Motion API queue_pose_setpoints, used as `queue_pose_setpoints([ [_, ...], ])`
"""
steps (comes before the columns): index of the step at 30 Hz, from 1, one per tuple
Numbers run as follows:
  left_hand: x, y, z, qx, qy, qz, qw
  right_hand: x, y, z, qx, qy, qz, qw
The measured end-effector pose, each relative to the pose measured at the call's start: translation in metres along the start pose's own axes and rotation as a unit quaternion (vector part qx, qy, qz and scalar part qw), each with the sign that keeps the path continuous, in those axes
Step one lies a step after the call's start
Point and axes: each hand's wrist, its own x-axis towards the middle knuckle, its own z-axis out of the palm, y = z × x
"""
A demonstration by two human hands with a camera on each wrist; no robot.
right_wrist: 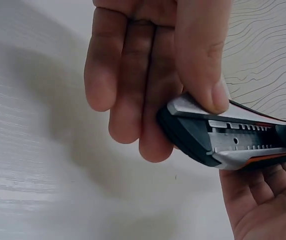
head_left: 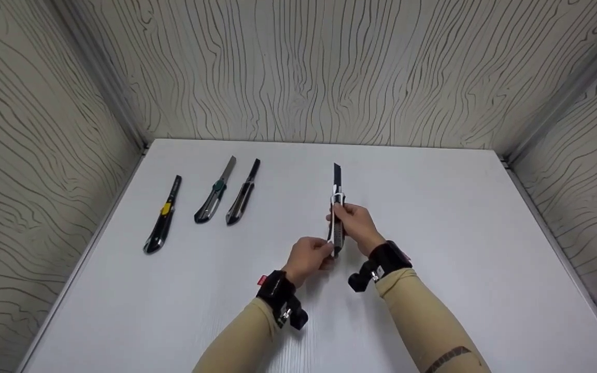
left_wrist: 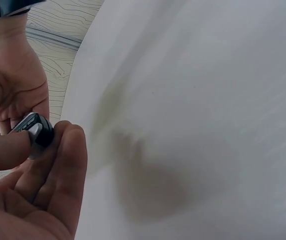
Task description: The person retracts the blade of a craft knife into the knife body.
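A utility knife (head_left: 337, 235) with silver, black and orange trim (right_wrist: 192, 132) is held in both hands above the white table. Its dark blade (head_left: 337, 175) is out and points away from me. My right hand (head_left: 359, 227) grips the middle of the handle, thumb on top near the slider. At the tail end, my left hand (head_left: 306, 256) pinches the handle between thumb and fingers. In the left wrist view, the left thumb (left_wrist: 10, 150) presses beside the dark end cap (left_wrist: 44, 132); the rest of the knife is mostly hidden there.
Left on the white table (head_left: 443, 217) lie three other utility knives: one black with a yellow slider (head_left: 161, 225), one with a teal slider (head_left: 210, 204), and one silver and black (head_left: 241, 202). Wood-patterned walls (head_left: 298, 72) stand behind and at both sides.
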Motion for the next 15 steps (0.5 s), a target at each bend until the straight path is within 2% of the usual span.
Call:
queue_pose_setpoints([
  [15, 0.0013, -0.0002, 0.0001, 0.002, 0.009, 0.002, 1.0, -0.0024, -0.0033, 0.0018, -0.003, 0.001, -0.003, 1.0],
])
